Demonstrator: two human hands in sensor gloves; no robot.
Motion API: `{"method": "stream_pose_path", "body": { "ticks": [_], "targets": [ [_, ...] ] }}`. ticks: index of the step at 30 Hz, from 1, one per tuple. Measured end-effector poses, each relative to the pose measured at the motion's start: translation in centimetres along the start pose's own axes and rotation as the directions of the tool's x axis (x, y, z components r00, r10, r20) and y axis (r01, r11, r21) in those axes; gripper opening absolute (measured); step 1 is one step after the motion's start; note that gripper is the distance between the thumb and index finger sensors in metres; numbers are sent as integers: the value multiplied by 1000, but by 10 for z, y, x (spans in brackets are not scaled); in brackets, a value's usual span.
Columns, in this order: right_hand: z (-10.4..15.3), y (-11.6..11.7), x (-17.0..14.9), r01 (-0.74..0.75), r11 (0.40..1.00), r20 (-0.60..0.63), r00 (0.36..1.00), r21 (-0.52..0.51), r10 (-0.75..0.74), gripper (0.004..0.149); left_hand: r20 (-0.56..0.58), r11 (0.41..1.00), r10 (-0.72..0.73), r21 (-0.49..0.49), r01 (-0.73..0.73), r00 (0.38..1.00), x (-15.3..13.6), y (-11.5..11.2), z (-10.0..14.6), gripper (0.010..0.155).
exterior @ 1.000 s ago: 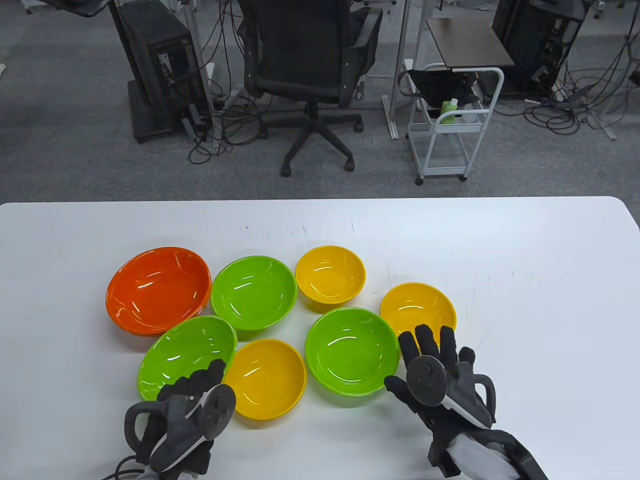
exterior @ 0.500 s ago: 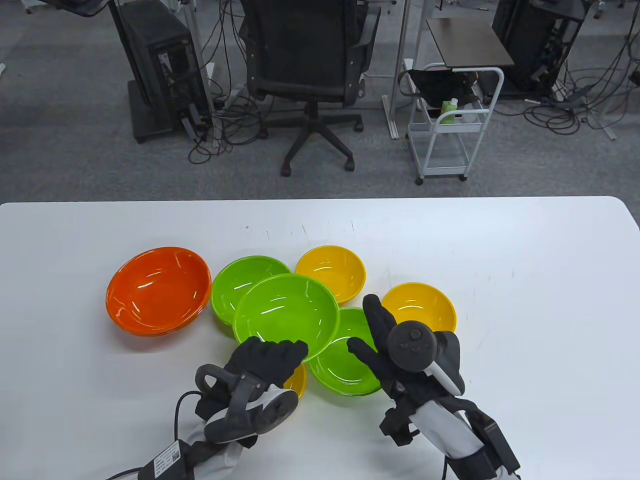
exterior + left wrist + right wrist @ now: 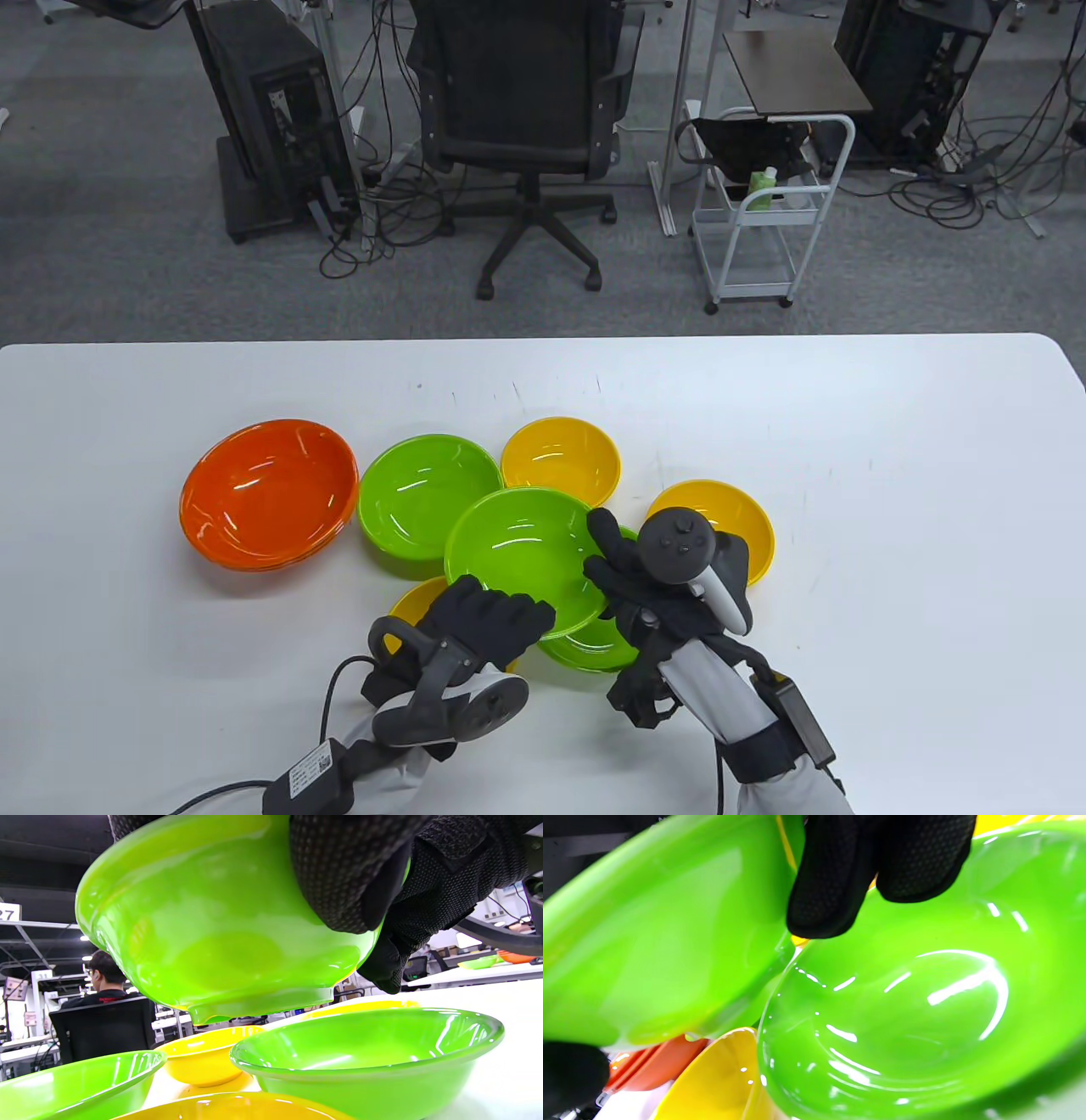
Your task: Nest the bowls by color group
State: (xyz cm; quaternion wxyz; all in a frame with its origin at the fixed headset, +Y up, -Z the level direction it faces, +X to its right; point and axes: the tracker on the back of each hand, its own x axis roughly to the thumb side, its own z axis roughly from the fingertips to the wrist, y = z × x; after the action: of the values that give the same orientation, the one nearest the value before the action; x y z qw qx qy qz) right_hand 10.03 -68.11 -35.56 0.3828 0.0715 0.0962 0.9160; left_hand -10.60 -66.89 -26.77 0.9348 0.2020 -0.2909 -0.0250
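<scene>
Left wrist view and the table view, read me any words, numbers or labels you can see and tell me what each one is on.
"27": white sign at the left edge of the left wrist view; its left side is cut off, so more digits may be missing.
White label on the black box on the left forearm: print too small to read.
Bowls: no text visible.

On the white table (image 3: 848, 441) sit an orange bowl (image 3: 267, 492), three lime-green bowls (image 3: 428, 497) (image 3: 522, 556) (image 3: 594, 649) and three yellow bowls (image 3: 560, 463) (image 3: 721, 518) (image 3: 413, 598), all glossy and plain. Both hands, left (image 3: 484, 615) and right (image 3: 645, 586), wear black gloves with a fine dotted weave and grey trackers; the sleeves are pale grey
</scene>
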Motion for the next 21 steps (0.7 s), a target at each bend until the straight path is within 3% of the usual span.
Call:
{"method": "stream_pose_path", "body": {
  "ticks": [5,12,15,21],
  "targets": [
    [2,-6,4,27,998,2,1000,-57,-27,60,-23,1000,4,-9,-4,1000,-1,4,0,48],
    [3,-28,12,-70,982,-47,997,-175,63,60,-155,998,51,30,-47,987,-30,14,11,72],
    [-1,-36,13,-93,976,-79,994,-195,79,60,-241,996,58,-47,-71,969,-47,11,19,73],
    [-18,-43,19,-89,973,-134,989,-211,62,60,-398,964,57,-217,-154,915,-80,-19,44,77]
  ]
}}
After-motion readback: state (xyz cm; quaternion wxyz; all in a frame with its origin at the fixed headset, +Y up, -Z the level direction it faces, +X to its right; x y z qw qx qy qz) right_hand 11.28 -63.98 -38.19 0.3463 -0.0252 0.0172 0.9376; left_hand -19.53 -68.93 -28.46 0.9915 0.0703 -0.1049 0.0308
